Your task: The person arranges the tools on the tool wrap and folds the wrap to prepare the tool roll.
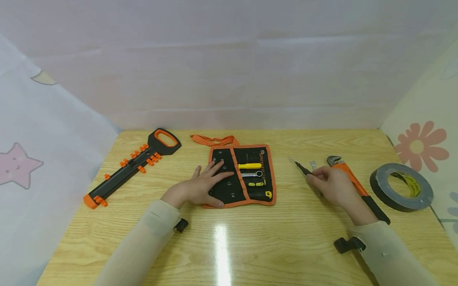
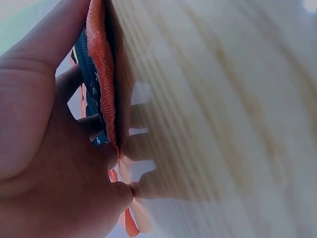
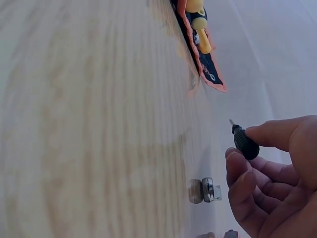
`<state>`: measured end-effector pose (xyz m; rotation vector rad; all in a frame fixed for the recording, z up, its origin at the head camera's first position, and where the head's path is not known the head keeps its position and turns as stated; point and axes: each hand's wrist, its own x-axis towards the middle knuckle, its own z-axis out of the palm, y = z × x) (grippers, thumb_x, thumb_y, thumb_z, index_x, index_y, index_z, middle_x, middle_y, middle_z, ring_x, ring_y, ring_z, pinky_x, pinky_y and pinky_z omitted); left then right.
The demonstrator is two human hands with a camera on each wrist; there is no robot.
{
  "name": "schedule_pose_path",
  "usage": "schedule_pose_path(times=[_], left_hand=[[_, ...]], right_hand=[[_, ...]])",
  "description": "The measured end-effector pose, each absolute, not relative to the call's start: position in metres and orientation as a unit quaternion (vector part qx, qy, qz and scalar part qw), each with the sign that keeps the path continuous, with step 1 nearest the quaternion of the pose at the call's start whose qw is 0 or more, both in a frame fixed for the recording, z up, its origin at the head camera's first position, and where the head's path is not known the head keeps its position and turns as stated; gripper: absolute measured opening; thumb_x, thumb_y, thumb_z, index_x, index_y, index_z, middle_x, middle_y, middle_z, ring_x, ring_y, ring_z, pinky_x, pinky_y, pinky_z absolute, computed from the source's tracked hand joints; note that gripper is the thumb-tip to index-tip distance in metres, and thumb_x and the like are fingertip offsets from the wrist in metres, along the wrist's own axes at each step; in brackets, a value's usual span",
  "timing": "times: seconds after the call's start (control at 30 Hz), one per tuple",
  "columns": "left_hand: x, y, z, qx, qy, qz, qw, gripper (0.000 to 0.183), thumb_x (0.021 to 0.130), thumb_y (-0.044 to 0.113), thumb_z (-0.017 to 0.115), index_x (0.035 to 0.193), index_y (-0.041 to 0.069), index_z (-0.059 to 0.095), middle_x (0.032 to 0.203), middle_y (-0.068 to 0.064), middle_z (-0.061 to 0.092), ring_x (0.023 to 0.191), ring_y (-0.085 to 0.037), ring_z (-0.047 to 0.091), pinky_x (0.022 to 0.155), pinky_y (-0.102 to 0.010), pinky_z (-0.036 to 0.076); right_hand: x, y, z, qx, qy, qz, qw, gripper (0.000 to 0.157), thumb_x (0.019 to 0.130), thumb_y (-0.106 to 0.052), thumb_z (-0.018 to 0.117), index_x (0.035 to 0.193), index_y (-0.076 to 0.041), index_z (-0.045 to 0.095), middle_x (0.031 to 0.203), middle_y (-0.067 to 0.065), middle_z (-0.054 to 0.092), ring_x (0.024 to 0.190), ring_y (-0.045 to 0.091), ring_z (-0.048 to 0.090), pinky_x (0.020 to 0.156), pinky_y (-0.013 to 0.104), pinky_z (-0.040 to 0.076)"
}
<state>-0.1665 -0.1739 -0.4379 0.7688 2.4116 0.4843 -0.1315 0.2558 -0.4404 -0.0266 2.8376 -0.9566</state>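
Note:
My left hand (image 1: 200, 188) rests on the left part of a black tool pouch (image 1: 236, 197) with orange edging, its fingers spread. The left wrist view shows the palm (image 2: 29, 139) close beside the orange edging (image 2: 102, 64). In the pouch sit a yellow-handled tool (image 1: 250, 166), a wrench (image 1: 252, 174) and other yellow-marked tools. To the right, my right hand (image 1: 332, 184) pinches a small black screwdriver (image 1: 302, 168) between thumb and fingers, its thin tip pointing toward the pouch. In the right wrist view the screwdriver (image 3: 245, 143) is off the table.
A small wrench (image 1: 313, 163) lies just beyond my right hand. An orange and black pipe wrench (image 1: 352, 178) lies under and beside that arm, with a tape roll (image 1: 379, 188) farther right. At left lies a black holder with orange clips (image 1: 119, 178). Orange straps (image 1: 214, 141) trail behind the pouch.

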Motion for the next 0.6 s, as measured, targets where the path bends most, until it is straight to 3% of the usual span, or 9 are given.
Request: schedule_pose_path(times=[0.3, 0.6], left_hand=[[-0.168, -0.175, -0.439, 0.285, 0.899, 0.179, 0.279, 0.105, 0.093, 0.051, 0.084, 0.174, 0.04, 0.018, 0.183, -0.004, -0.014, 0.169, -0.039, -0.016, 0.131, -0.073, -0.008], [-0.167, -0.175, -0.439, 0.286, 0.899, 0.178, 0.281, 0.105, 0.093, 0.051, 0.083, 0.174, 0.04, 0.018, 0.183, -0.004, -0.014, 0.169, -0.038, -0.016, 0.131, -0.073, -0.01]], right_hand=[[-0.135, 0.249, -0.437, -0.018, 0.942, -0.328, 0.066, 0.04, 0.108, -0.033, 0.068, 0.124, 0.004, 0.073, 0.099, 0.015, 0.076, 0.079, 0.017, 0.067, 0.061, 0.029, 0.053], [-0.137, 0.242, -0.435, -0.062, 0.941, -0.331, 0.029, 0.029, 0.108, -0.021, 0.069, 0.121, 0.003, 0.075, 0.094, 0.014, 0.076, 0.075, 0.017, 0.062, 0.058, 0.028, 0.048]])
